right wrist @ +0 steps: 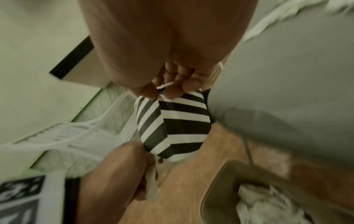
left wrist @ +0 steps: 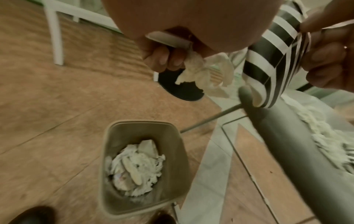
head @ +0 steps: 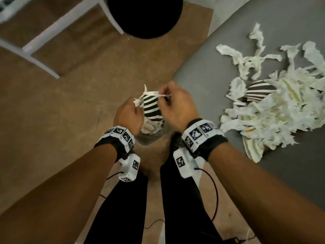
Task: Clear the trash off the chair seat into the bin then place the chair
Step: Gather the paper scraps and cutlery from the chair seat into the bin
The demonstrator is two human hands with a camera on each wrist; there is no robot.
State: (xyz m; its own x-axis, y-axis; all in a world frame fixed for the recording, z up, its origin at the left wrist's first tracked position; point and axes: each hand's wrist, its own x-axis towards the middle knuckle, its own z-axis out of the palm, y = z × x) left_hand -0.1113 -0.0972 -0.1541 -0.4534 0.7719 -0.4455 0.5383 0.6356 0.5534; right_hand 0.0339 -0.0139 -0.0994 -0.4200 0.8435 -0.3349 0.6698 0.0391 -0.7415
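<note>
**Striped paper and shreds held over the bin, seat still heaped**

A person stands over a small beige bin [left wrist: 141, 166] on the wood-look floor, both hands raised just above its mouth. The right hand [head: 177, 106] pinches a crumpled piece of black-and-white striped paper [head: 152, 107] by its upper edge, together with a thin white strip that runs across to the left hand [head: 129, 115]. The left hand's fingers are curled round a wad of torn white paper shreds [left wrist: 203, 72], seen dangling below the knuckles in the left wrist view. The bin already holds a layer of white scraps.

The step in hand appears to be the drop. To do it well, both hands should be centred over the opening and lowered close to the rim before letting go, since light shreds drift and the strip linking the two hands could drag pieces aside if one hand lets go first.

Most of the task looks undone: a large heap of torn paper [head: 274, 110], with another striped piece in it, lies on the grey chair seat [head: 202, 71] to the person's right, just beside the bin. A white table frame [head: 44, 44] and a black round base [head: 146, 16] stand beyond.
</note>
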